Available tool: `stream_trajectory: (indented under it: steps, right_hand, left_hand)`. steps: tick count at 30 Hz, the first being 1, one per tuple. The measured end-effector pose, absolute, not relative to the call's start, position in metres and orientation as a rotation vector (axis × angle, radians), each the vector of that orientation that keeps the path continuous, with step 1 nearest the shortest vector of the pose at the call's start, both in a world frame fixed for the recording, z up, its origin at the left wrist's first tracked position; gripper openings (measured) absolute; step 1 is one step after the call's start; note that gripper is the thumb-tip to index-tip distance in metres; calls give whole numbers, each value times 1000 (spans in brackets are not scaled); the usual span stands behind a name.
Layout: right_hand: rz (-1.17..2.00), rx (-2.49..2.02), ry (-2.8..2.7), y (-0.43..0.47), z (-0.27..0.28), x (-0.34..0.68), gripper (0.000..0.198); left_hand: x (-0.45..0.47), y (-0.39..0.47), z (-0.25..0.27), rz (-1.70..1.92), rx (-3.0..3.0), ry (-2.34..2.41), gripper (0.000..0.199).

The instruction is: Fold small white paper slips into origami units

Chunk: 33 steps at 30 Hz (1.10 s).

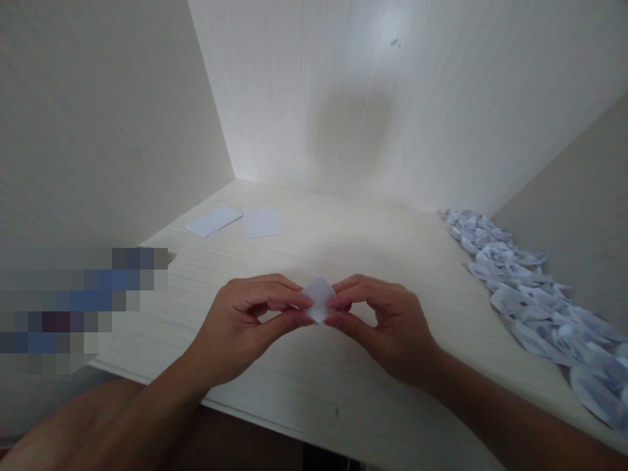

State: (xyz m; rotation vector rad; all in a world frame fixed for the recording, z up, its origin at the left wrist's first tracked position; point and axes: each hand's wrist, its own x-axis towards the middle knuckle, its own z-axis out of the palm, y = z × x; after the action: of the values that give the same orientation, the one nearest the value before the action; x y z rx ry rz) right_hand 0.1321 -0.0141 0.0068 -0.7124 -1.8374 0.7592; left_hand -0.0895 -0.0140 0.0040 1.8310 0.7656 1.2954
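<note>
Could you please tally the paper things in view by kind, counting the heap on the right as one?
Small white paper held between the left hand and right hand: 1
Flat white paper lots, single or stacked, towards the back left: 2
Heap of paper pieces, too jumbled to count singly: 1
Total: 4

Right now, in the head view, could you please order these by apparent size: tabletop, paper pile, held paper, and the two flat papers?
1. Tabletop
2. Paper pile
Not ranked: held paper (nearest the camera, partly covered), left flat paper and right flat paper look close in size.
</note>
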Motion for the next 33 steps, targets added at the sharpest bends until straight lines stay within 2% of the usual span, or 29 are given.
stream_trajectory:
  steps: [4, 9, 17, 28, 33]
  right_hand:
    - [571, -693, -1911, -16, 8, 132, 6]
    - [472, -700, -1911, -17, 6, 132, 20]
    - [509, -720, -1811, -20, 5, 130, 17]
    - [585, -696, -1791, -22, 7, 127, 13]
    - [615, -716, -1770, -22, 7, 126, 9]
  left_hand:
    - [-88, -16, 2, 1395, 1858, 897, 19]
    - [-88, -17, 2, 1433, 1921, 892, 16]
    - [-87, -18, 2, 1522, 1960, 856, 24]
    - [-86, -15, 8, 1514, 2022, 812, 11]
    - [-83, -16, 7, 1468, 1930, 790, 14]
